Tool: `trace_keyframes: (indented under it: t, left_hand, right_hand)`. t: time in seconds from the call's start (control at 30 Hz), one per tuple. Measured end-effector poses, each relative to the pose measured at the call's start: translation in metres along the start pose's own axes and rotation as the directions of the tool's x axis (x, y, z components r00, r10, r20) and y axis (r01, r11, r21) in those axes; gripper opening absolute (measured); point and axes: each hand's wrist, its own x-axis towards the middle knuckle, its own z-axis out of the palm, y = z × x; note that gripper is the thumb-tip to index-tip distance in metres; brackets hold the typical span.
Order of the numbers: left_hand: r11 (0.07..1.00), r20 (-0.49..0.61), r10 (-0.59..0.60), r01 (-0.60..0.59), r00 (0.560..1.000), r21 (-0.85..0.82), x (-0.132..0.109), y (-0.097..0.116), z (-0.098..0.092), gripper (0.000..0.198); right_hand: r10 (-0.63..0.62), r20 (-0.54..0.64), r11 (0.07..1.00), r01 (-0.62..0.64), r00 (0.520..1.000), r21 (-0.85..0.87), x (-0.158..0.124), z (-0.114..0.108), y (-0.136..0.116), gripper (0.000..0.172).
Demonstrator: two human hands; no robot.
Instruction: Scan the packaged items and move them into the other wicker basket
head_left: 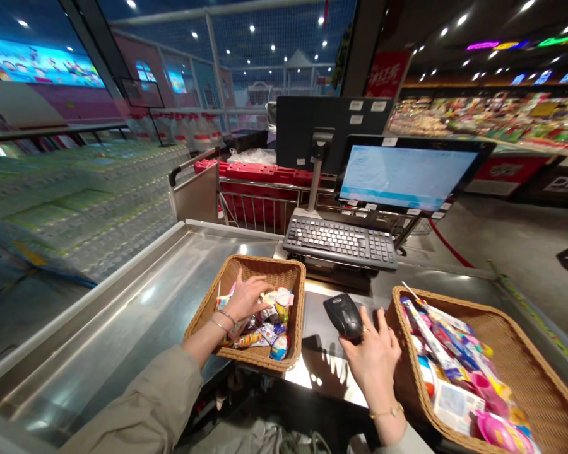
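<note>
My left hand [247, 299] reaches into a brown wicker basket [299, 315] and hovers over small packaged sweets [267, 331], its fingers spread and apparently holding nothing. A round blue-and-white treat [279, 347] lies near the basket's front corner. To the right, my right hand [373, 353] is at a black barcode scanner [343, 314], with thumb and index finger on either side of its rear end; the other fingers are stretched out. Beside that hand stands a second wicker basket [530, 334], holding several colourful packaged sweets and toys [454, 359], among them a pink item [499, 432].
Both baskets are on a metal checkout counter [158, 287]. Behind them are a black keyboard [338, 238], a lit screen [407, 173] and a second monitor's dark back [307, 132]. Stacked bottled goods [71, 195] stand to the left. A metal cart [260, 205] is beyond the counter.
</note>
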Motion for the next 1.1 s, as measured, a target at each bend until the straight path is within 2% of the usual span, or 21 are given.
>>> trace_keyframes:
  t: [0.27,0.47,1.1]
  left_hand:
    - [1.000,-0.161,0.014,-0.017,0.987,-0.015,0.017,0.019,0.003,0.036]
    - [0.999,-0.251,-0.020,0.010,0.968,-0.040,0.028,0.034,0.009,0.035]
    - [0.997,-0.388,-0.051,0.022,0.920,-0.078,0.053,0.076,0.022,0.037]
  right_hand:
    - [-0.002,-0.011,1.000,0.002,1.000,0.005,-0.002,0.001,0.000,0.028]
    - [-0.019,-0.027,1.000,0.019,0.999,-0.003,0.000,-0.003,-0.005,0.021]
    - [-0.061,-0.023,0.998,0.061,0.998,0.012,0.000,-0.014,-0.010,0.021]
